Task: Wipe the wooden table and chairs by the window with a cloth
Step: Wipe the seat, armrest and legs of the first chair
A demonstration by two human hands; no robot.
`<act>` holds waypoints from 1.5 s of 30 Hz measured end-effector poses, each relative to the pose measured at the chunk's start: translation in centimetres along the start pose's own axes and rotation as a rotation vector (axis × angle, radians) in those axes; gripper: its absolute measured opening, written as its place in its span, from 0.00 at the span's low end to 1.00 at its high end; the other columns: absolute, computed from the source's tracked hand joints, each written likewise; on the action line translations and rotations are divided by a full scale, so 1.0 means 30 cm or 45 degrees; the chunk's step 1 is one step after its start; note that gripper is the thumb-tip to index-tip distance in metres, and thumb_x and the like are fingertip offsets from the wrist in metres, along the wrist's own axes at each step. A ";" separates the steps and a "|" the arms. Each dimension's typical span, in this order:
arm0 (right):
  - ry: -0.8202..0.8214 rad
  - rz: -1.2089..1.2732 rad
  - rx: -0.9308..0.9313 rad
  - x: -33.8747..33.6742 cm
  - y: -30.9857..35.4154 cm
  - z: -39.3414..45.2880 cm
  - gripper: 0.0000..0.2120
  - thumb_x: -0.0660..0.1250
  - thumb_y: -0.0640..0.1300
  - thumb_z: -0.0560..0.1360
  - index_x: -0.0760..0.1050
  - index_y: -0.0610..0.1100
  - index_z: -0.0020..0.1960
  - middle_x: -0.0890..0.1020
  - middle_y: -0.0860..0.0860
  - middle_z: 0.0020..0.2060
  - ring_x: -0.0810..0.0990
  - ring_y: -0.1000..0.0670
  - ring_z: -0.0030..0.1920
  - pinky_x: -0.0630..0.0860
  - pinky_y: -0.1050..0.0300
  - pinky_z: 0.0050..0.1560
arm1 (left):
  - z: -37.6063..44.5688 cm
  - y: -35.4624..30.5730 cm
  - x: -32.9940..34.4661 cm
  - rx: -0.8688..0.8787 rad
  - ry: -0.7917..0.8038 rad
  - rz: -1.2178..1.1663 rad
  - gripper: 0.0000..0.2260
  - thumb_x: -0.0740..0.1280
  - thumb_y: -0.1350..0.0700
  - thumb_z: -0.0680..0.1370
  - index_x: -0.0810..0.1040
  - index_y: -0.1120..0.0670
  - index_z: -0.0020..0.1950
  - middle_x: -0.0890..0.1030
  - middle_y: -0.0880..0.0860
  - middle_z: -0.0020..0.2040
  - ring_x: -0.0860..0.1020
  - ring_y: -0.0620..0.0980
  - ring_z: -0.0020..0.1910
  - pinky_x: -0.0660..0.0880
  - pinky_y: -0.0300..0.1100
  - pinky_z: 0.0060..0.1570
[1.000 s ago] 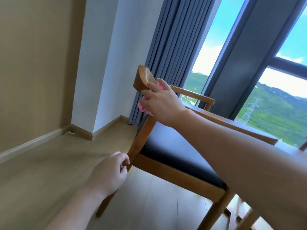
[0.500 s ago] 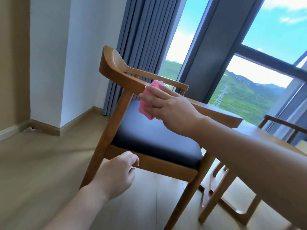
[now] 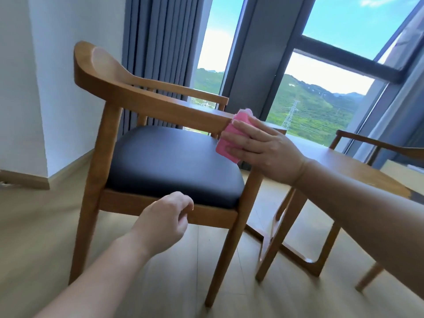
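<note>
A wooden armchair (image 3: 119,88) with a black padded seat (image 3: 169,161) stands in front of me. My right hand (image 3: 263,150) holds a folded pink cloth (image 3: 229,138) around the front end of the chair's near armrest, fingers wrapped over the cloth. My left hand (image 3: 165,221) hovers low in front of the seat rail with loosely curled fingers, holding nothing. The wooden table (image 3: 358,171) stands just right of the chair, partly behind my right forearm. A second wooden chair (image 3: 376,143) shows at the far right.
Grey curtains (image 3: 158,42) hang behind the chair beside a tall window (image 3: 321,88). A white wall (image 3: 55,65) with a wooden skirting board is at the left. Light wood flooring (image 3: 46,226) spreads around the chair legs.
My right hand slid the pink cloth from the chair's curved back along the armrest to its front end. The view swung right, bringing in the table. My left hand stayed low.
</note>
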State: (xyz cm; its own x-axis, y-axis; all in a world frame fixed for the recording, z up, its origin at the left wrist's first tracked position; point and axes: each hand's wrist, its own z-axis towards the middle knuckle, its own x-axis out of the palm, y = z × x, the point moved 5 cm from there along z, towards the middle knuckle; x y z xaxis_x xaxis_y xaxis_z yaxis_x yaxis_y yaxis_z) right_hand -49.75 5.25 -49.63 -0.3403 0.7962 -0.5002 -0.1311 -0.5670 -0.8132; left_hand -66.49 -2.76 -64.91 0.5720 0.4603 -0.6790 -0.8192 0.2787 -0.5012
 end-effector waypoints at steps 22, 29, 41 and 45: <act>-0.116 0.049 0.475 0.287 0.119 -0.345 0.23 0.64 0.35 0.77 0.68 0.45 0.72 0.70 0.43 0.70 0.62 0.36 0.73 0.55 0.34 0.72 | 0.020 -0.034 0.191 0.001 0.133 0.122 0.09 0.65 0.60 0.74 0.77 0.48 0.50 0.76 0.41 0.46 0.74 0.41 0.45 0.70 0.36 0.43; -0.012 0.185 0.499 0.424 0.406 -0.476 0.30 0.62 0.33 0.76 0.58 0.46 0.76 0.59 0.47 0.75 0.50 0.41 0.77 0.52 0.35 0.74 | -0.012 -0.003 0.179 0.002 0.193 0.117 0.08 0.64 0.60 0.75 0.77 0.49 0.50 0.76 0.42 0.47 0.75 0.44 0.46 0.73 0.41 0.46; -0.153 -0.183 0.460 0.246 0.078 -0.320 0.16 0.60 0.38 0.81 0.75 0.47 0.66 0.75 0.45 0.67 0.68 0.38 0.70 0.59 0.37 0.72 | -0.026 0.010 0.154 0.011 0.172 0.164 0.08 0.65 0.59 0.75 0.77 0.47 0.50 0.77 0.41 0.47 0.75 0.42 0.41 0.75 0.41 0.43; -0.212 -0.191 0.381 0.220 0.015 -0.268 0.15 0.65 0.39 0.79 0.77 0.45 0.65 0.77 0.45 0.65 0.72 0.40 0.68 0.65 0.38 0.69 | -0.027 0.003 0.153 0.021 0.179 0.174 0.08 0.65 0.59 0.75 0.78 0.48 0.51 0.77 0.41 0.47 0.74 0.42 0.41 0.73 0.38 0.43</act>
State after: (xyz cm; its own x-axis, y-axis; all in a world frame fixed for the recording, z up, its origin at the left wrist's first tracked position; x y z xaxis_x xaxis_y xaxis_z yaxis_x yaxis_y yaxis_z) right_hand -44.56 11.96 -55.69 -0.4402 0.8439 -0.3067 -0.4488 -0.5026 -0.7389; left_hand -63.91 -1.32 -68.49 0.4546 0.3727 -0.8090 -0.8896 0.2359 -0.3912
